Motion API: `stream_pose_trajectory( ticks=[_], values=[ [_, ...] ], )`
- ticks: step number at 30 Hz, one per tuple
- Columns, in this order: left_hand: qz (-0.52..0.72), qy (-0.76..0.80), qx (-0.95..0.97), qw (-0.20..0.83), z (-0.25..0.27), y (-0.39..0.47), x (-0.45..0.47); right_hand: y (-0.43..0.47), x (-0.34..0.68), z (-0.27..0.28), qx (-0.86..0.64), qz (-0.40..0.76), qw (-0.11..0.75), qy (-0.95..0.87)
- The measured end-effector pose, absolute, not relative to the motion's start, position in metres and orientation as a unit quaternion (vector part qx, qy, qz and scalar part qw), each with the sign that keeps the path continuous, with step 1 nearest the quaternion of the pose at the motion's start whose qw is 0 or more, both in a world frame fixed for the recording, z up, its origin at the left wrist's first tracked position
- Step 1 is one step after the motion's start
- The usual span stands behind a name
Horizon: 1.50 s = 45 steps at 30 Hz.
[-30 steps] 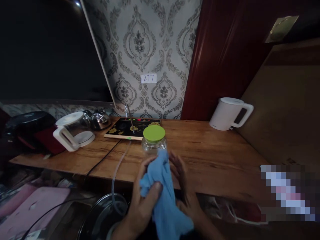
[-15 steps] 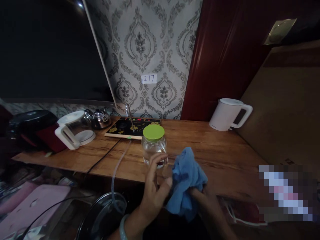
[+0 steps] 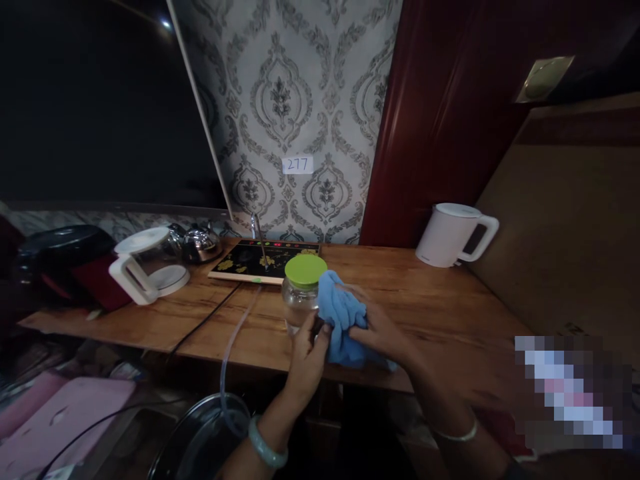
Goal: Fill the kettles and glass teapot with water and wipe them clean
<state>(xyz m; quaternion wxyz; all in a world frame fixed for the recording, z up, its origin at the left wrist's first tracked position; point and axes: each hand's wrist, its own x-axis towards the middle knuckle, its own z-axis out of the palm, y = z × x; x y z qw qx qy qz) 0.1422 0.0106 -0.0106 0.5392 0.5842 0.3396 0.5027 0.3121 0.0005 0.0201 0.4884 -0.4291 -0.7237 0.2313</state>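
Observation:
A clear glass jar point(image 3: 296, 308) with a green lid point(image 3: 306, 271) stands upright at the table's front. My left hand point(image 3: 306, 357) is closed at its lower right side, thumb and fingers curled in; the blue cloth point(image 3: 341, 308) partly hides the contact. In my right hand point(image 3: 383, 333) the bunched cloth is gripped and pressed against the jar's right side, just below the lid. Part of the cloth hangs down over the table's front edge.
Behind the jar lies a black induction plate point(image 3: 245, 260) with a metal spout point(image 3: 257, 233). A glass kettle point(image 3: 150, 263) and a steel teapot point(image 3: 201, 243) are to the left, a white kettle point(image 3: 450, 235) far right. A clear hose point(image 3: 231, 353) runs into a pot point(image 3: 200, 433) below.
My right hand has brought the cloth left and up, onto the jar's right side. My left hand has closed from an open curve, staying beside the jar's lower part.

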Motion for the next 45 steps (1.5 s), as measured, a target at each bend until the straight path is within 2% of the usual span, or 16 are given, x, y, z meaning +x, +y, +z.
stream_pose_trajectory(
  ticks=[6,10,17,22,25,28,33,35,40,43,45],
  values=[
    [0.489,0.335,0.637,0.493,-0.013,0.015,0.141,-0.001,0.321,0.014,-0.416,0.309,0.487,-0.703],
    [0.500,0.331,0.653,0.463,-0.011,0.013,0.138,-0.005,0.320,-0.004,-0.416,0.276,0.495,-0.711],
    [0.524,0.328,0.617,0.486,-0.004,0.014,0.123,-0.004,0.329,-0.040,-0.492,0.208,0.485,-0.692],
    [0.555,0.344,0.599,0.464,-0.001,0.027,0.102,-0.004,0.338,-0.050,-0.513,0.198,0.551,-0.628],
    [0.566,0.368,0.588,0.445,0.000,0.036,0.092,-0.006,0.329,-0.044,-0.512,0.148,0.589,-0.608],
    [0.576,0.366,0.587,0.435,-0.001,0.041,0.088,-0.006,0.303,-0.029,-0.504,0.049,0.595,-0.624],
    [0.579,0.361,0.577,0.449,-0.004,0.040,0.089,0.004,0.251,-0.024,-0.474,-0.036,0.497,-0.726],
    [0.576,0.359,0.580,0.450,-0.005,0.039,0.089,0.007,0.242,-0.037,-0.480,-0.055,0.495,-0.722],
    [0.572,0.354,0.573,0.468,-0.011,0.042,0.090,0.013,0.254,-0.086,-0.521,-0.025,0.488,-0.700],
    [0.579,0.350,0.568,0.468,-0.013,0.042,0.091,0.019,0.272,-0.106,-0.535,0.047,0.509,-0.673],
    [0.585,0.348,0.570,0.461,-0.014,0.042,0.091,0.025,0.284,-0.108,-0.530,0.120,0.553,-0.632]
  ],
)
